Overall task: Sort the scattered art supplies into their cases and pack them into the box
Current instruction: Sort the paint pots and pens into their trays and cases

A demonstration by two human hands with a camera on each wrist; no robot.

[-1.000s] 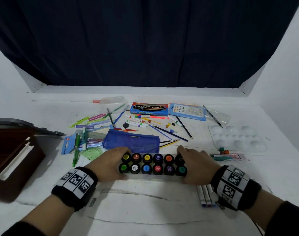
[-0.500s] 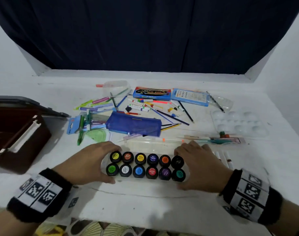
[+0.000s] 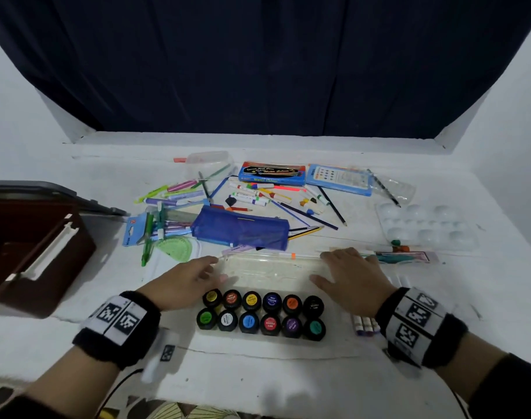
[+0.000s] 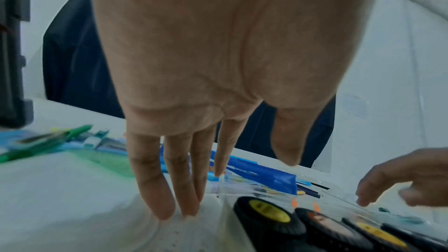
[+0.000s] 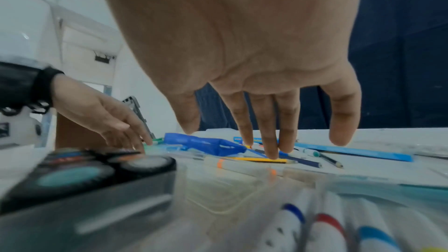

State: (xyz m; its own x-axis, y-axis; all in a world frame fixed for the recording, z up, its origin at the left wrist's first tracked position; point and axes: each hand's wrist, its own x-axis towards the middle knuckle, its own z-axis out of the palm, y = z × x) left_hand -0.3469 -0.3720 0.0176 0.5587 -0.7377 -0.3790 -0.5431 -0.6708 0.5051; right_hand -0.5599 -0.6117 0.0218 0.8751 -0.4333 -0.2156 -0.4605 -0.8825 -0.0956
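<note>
Flanking the clear lid (image 3: 273,267), left hand (image 3: 182,281) and right hand (image 3: 353,278) spread, released; paint pots (image 3: 261,316) near.

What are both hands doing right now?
Left hand: open, fingers straight, holding nothing, by the clear lid.
Right hand: open, holding nothing, at the lid's other end.

White table (image 3: 77,334), dark blue curtain (image 3: 258,62), white walls (image 3: 13,110)
</note>
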